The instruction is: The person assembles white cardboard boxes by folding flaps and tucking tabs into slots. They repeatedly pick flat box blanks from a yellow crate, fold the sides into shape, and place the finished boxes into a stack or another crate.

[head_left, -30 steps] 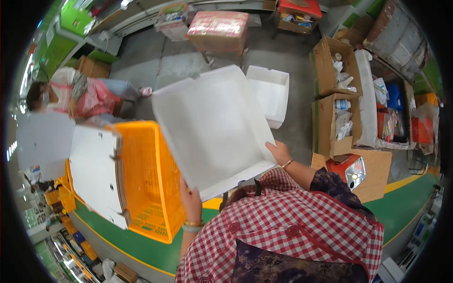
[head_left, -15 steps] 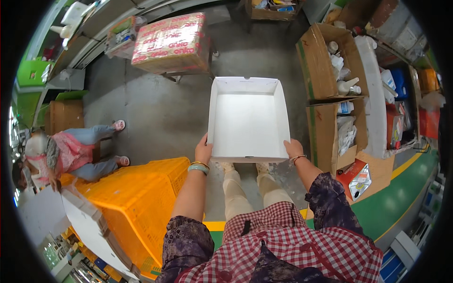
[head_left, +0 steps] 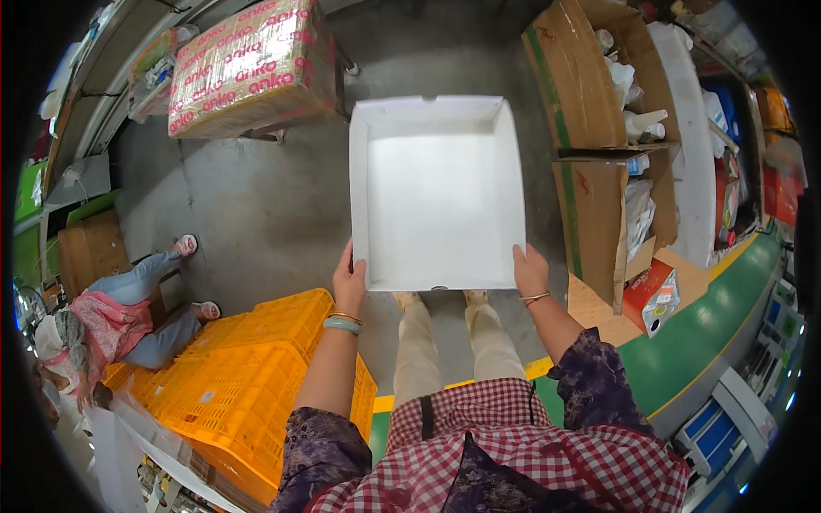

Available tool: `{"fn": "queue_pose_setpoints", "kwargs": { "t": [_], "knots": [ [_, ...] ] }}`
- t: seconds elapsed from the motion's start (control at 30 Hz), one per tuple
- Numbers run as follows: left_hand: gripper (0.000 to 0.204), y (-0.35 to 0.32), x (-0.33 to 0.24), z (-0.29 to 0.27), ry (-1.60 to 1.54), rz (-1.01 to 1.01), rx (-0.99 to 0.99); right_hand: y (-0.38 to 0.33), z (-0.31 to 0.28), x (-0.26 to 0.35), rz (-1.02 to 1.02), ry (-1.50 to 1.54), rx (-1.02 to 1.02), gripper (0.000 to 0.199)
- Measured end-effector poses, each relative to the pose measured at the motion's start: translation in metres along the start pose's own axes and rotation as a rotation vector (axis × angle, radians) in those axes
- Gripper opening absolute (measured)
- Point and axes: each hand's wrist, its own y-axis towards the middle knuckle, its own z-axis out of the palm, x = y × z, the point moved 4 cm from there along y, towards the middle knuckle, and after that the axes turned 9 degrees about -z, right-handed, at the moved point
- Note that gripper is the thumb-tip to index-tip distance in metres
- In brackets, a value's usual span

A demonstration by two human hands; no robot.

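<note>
An open white cardboard box [head_left: 440, 188], shallow and with nothing inside, is held out in front of me above the floor. My left hand [head_left: 349, 284] grips its near left corner, the thumb along the side wall. At the near right corner my right hand [head_left: 531, 270] has hold of the other side wall, thumb up. The fingers under the box are partly hidden. Bangles circle both wrists.
Stacked orange plastic crates [head_left: 248, 385] stand at my left, with a seated person [head_left: 115, 321] beyond them. A large taped carton [head_left: 252, 73] is at the far left. Open brown cartons [head_left: 586, 218] holding bottles and bags line the right, near a red box [head_left: 652, 295].
The white box looks larger and reaches farther up the view, still in both hands. The taped carton and the crates have shifted in view as I moved.
</note>
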Motion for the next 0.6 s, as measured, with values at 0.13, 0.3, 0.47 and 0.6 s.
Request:
{"fn": "queue_pose_setpoints", "kwargs": {
  "t": [0.13, 0.3, 0.47, 0.6],
  "knots": [
    [0.045, 0.018, -0.018, 0.009, 0.258, 0.162, 0.001, 0.007, 0.004, -0.005, -0.128, 0.143, -0.219, 0.034],
    [0.044, 0.063, -0.003, 0.007, 0.366, 0.046, -0.096, 0.043, 0.038, -0.001, -0.117, 0.056, -0.178, 0.034],
    [0.044, 0.065, 0.01, 0.003, 0.376, 0.022, -0.084, 0.057, 0.054, -0.012, -0.053, 0.03, -0.055, 0.037],
    [0.045, 0.057, 0.018, 0.012, 0.351, 0.066, -0.055, 0.058, 0.056, -0.029, -0.057, 0.026, -0.114, 0.036]
  ]
}}
